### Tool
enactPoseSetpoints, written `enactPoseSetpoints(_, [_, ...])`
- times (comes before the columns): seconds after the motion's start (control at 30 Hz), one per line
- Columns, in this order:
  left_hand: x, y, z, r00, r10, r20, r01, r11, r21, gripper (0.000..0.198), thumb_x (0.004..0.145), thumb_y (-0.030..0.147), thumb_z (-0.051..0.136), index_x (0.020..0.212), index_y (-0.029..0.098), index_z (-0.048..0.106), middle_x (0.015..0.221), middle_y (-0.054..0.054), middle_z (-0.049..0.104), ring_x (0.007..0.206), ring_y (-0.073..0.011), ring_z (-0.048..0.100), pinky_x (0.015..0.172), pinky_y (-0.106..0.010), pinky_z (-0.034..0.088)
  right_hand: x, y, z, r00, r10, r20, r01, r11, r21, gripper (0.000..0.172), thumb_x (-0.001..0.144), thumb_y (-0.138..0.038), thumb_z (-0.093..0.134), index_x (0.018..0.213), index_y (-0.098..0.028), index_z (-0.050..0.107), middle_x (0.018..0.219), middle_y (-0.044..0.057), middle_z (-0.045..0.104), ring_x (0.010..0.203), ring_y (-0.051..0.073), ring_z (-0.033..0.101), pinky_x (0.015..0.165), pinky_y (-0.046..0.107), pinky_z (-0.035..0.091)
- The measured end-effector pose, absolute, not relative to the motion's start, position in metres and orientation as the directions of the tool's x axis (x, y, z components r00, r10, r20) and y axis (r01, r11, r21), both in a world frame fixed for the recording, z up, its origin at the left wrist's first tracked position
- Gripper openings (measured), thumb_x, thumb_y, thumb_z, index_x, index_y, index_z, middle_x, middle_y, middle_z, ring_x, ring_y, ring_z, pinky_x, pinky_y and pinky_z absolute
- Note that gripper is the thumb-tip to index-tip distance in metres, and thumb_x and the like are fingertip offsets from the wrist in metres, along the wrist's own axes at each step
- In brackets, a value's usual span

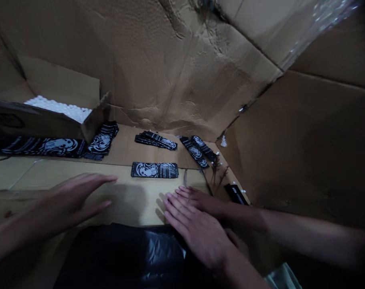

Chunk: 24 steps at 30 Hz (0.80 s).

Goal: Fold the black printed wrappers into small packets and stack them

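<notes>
My left hand is open at the left, its fingers and thumb apart over the pale board, and it holds nothing. My right hand lies flat, fingers stretched out, at the right edge of a black plastic sheet or bag. Another hand reaches in from the right, partly covered by my right hand. It seems to belong to another person. Beyond the hands lies a black strip packet with a white printed design. Whether anything is under my right palm is hidden.
Similar packets lie in a pile, at the right and at the left. A cardboard box holds small white balls. Tall cardboard walls stand behind and at the right. Dark reddish sprigs lie in the corner.
</notes>
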State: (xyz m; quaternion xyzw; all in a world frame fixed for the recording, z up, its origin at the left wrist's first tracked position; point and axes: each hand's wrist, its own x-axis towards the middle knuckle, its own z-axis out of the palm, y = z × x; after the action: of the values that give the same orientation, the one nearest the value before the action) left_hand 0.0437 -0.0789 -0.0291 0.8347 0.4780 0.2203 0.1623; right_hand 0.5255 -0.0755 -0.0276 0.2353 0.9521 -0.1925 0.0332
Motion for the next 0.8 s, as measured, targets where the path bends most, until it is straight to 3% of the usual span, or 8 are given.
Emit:
enactPoseSetpoints(0.1, [0.103,-0.031,-0.017,0.532,0.844,0.071,0.755,-0.51,0.411,0.08,0.086,0.061,0.066,0.154,0.02,0.052,0.156,-0.017,0.06,0.143,-0.0395,0.054,0.121,-0.057,0.04,0.508,-0.071,-0.028,-0.869,0.485,-0.1,0.492,0.824,-0.282,0.064,0.11,-0.03,0.047,0.171,-0.02,0.026,0.173,0.016,0.036,0.166,0.027,0.021,0.133,0.051,0.029])
enactPoseSetpoints(0.23, [0.161,0.015,-0.021,0.541,0.839,-0.059,0.787,-0.481,0.387,0.107,0.074,0.052,0.081,0.165,0.021,0.034,0.167,-0.019,0.046,0.153,-0.0441,0.042,0.128,-0.07,0.02,0.492,-0.075,-0.025,-0.829,0.557,0.055,0.536,0.819,-0.204,0.058,0.108,-0.029,0.051,0.164,-0.015,0.041,0.168,0.022,0.042,0.16,0.035,0.034,0.125,0.059,0.039])
enactPoseSetpoints(0.33, [0.178,0.028,-0.024,0.551,0.828,-0.101,0.791,-0.479,0.38,0.11,0.075,0.05,0.08,0.167,0.018,0.029,0.16,-0.023,0.054,0.147,-0.0449,0.05,0.125,-0.07,0.025,0.491,-0.082,-0.022,-0.752,0.636,0.17,0.604,0.77,-0.206,0.046,0.104,-0.031,0.061,0.149,-0.023,0.06,0.147,0.018,0.061,0.137,0.031,0.056,0.113,0.056,0.049])
enactPoseSetpoints(0.43, [0.178,0.029,-0.024,0.547,0.831,-0.099,0.796,-0.48,0.37,0.098,0.083,0.05,0.072,0.166,0.015,0.032,0.153,-0.025,0.059,0.141,-0.0448,0.055,0.119,-0.061,0.038,0.49,-0.086,-0.017,-0.711,0.691,0.126,0.657,0.718,-0.228,0.037,0.101,-0.028,0.064,0.138,-0.025,0.069,0.13,0.014,0.067,0.122,0.029,0.062,0.104,0.052,0.053])
enactPoseSetpoints(0.57, [0.172,0.026,-0.022,0.543,0.833,-0.101,0.794,-0.471,0.384,0.09,0.085,0.045,0.067,0.164,0.018,0.036,0.149,-0.022,0.063,0.136,-0.0413,0.06,0.112,-0.05,0.048,0.482,-0.097,0.005,-0.656,0.747,0.107,0.666,0.64,-0.383,0.046,0.097,-0.034,0.071,0.141,-0.023,0.067,0.132,0.015,0.065,0.122,0.029,0.062,0.104,0.051,0.055])
enactPoseSetpoints(0.67, [0.17,0.024,-0.023,0.525,0.846,-0.099,0.8,-0.45,0.397,0.09,0.083,0.047,0.067,0.164,0.02,0.038,0.149,-0.021,0.063,0.135,-0.0412,0.061,0.11,-0.05,0.05,0.489,-0.12,0.033,-0.391,0.916,0.087,0.733,0.367,-0.572,0.036,0.107,-0.033,0.055,0.141,-0.028,0.067,0.126,0.011,0.068,0.117,0.023,0.067,0.105,0.044,0.057])
enactPoseSetpoints(0.73, [0.169,0.024,-0.024,0.509,0.855,-0.098,0.806,-0.434,0.402,0.091,0.081,0.048,0.069,0.162,0.02,0.04,0.147,-0.02,0.065,0.133,-0.0419,0.063,0.108,-0.051,0.051,0.504,-0.139,0.049,-0.308,0.951,0.01,0.756,0.251,-0.604,0.039,0.109,-0.035,0.049,0.144,-0.028,0.066,0.122,0.011,0.073,0.109,0.023,0.072,0.097,0.044,0.062])
enactPoseSetpoints(0.8, [0.168,0.024,-0.024,0.496,0.863,-0.097,0.812,-0.422,0.405,0.09,0.079,0.048,0.07,0.16,0.021,0.044,0.145,-0.02,0.067,0.13,-0.0426,0.065,0.106,-0.051,0.053,0.527,-0.157,0.06,-0.31,0.947,-0.084,0.765,0.196,-0.613,0.04,0.107,-0.038,0.054,0.144,-0.03,0.066,0.129,0.01,0.075,0.114,0.026,0.073,0.101,0.047,0.062])
